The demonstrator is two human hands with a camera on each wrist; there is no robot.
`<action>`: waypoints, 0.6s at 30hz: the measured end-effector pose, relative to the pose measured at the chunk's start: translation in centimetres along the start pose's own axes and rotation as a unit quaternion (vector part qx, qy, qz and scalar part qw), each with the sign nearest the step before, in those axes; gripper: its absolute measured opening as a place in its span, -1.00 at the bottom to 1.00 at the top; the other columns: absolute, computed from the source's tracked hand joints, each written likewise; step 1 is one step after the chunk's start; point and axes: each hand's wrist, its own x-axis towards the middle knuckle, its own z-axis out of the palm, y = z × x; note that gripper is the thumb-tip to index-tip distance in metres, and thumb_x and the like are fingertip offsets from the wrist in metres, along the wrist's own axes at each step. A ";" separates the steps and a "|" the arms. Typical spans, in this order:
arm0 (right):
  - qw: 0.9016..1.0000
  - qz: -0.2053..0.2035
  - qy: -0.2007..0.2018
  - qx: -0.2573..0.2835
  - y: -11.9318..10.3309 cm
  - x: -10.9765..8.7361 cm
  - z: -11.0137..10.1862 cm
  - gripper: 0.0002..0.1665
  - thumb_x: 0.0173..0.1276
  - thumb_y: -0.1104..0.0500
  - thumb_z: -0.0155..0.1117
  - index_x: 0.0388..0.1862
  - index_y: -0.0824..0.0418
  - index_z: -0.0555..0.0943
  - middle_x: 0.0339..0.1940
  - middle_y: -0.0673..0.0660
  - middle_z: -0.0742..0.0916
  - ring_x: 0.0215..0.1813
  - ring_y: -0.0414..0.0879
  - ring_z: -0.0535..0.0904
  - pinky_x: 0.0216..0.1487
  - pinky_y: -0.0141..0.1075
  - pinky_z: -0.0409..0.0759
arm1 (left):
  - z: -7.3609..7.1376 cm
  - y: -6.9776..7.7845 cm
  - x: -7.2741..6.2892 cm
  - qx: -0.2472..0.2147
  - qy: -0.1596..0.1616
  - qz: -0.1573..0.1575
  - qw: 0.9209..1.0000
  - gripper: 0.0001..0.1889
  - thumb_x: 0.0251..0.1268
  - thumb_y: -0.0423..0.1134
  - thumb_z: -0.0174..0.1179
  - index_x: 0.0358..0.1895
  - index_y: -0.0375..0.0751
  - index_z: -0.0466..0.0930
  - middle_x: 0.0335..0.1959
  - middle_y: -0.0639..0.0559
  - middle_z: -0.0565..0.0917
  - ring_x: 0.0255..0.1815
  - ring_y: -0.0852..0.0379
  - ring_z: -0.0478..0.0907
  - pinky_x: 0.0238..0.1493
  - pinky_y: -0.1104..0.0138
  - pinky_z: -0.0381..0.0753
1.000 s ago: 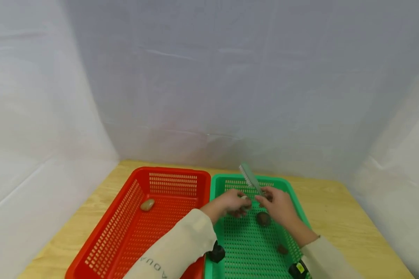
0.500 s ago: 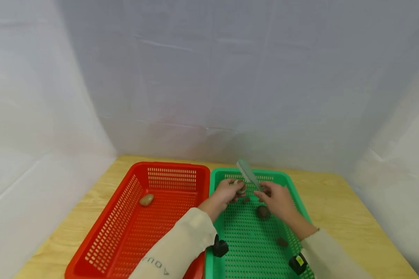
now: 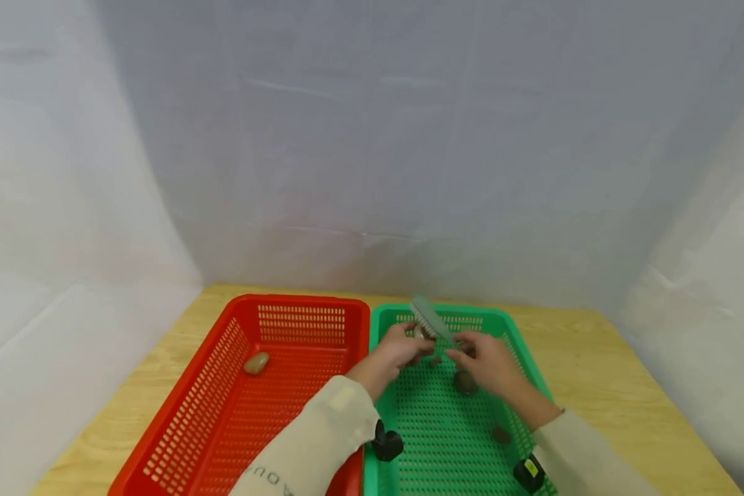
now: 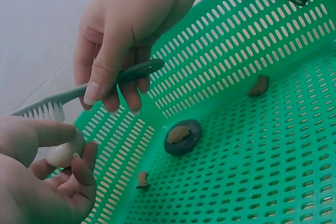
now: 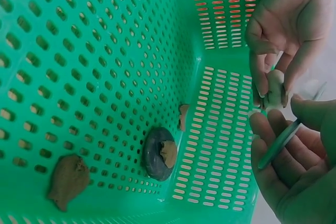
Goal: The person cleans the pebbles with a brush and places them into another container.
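My left hand (image 3: 397, 353) grips a smooth pale stone (image 4: 65, 151) between thumb and fingers, over the far end of the green basket (image 3: 443, 441). In my right hand (image 3: 486, 359) is the handle of a green brush (image 3: 432, 318) with white bristles. The bristles (image 4: 44, 112) are at the pale stone; whether they touch it I cannot tell. Below the hands, a dark round stone (image 4: 193, 142) with a brown clay-like lump (image 4: 179, 134) on it lies on the basket floor. A small brown piece (image 4: 143, 180) lies near the far wall, and a larger one (image 5: 70, 181) near the right side.
A red basket (image 3: 304, 301) stands against the green one's left side, with a tan stone (image 3: 256, 363) inside. Both baskets sit on a wooden table (image 3: 601, 386). White sheeting (image 3: 372, 151) encloses the back and sides. A black wrist camera (image 3: 387, 441) is on each wrist.
My left hand has drawn slightly left and up with the pale stone, uncovering the small brown piece beneath. The brush head has shifted left and come over the stone.
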 end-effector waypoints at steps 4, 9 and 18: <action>1.000 -0.008 -0.014 -0.005 0.2 0.1 0.2 -0.61 0.34 0.20 0.32 0.07 0.39 0.60 -0.35 0.11 0.76 -0.36 -0.13 0.68 -0.37 -0.26 0.62 | -0.1 -0.1 0.2 0.010 0.000 0.001 1.000 -0.35 0.17 -0.46 0.28 0.37 -0.32 0.32 -0.01 -0.21 0.61 -0.53 0.16 0.41 -0.42 0.37 0.46; 0.999 -0.020 -0.015 -0.025 0.2 0.3 0.3 -0.64 0.32 0.19 0.34 0.04 0.35 0.62 -0.39 0.05 0.76 -0.35 -0.15 0.67 -0.35 -0.24 0.61 | -0.3 0.4 0.2 0.019 0.000 -0.001 1.000 -0.39 0.15 -0.46 0.30 0.32 -0.33 0.37 0.05 -0.20 0.58 -0.41 0.07 0.47 -0.34 0.33 0.51; 0.999 -0.003 -0.023 -0.026 0.2 0.1 0.3 -0.70 0.31 0.18 0.36 -0.03 0.27 0.65 -0.31 0.10 0.77 -0.31 -0.12 0.67 -0.34 -0.24 0.61 | -0.2 0.2 -0.2 0.035 0.007 0.000 0.999 -0.40 0.13 -0.49 0.31 0.30 -0.34 0.39 -0.01 -0.19 0.61 -0.39 0.06 0.45 -0.42 0.40 0.45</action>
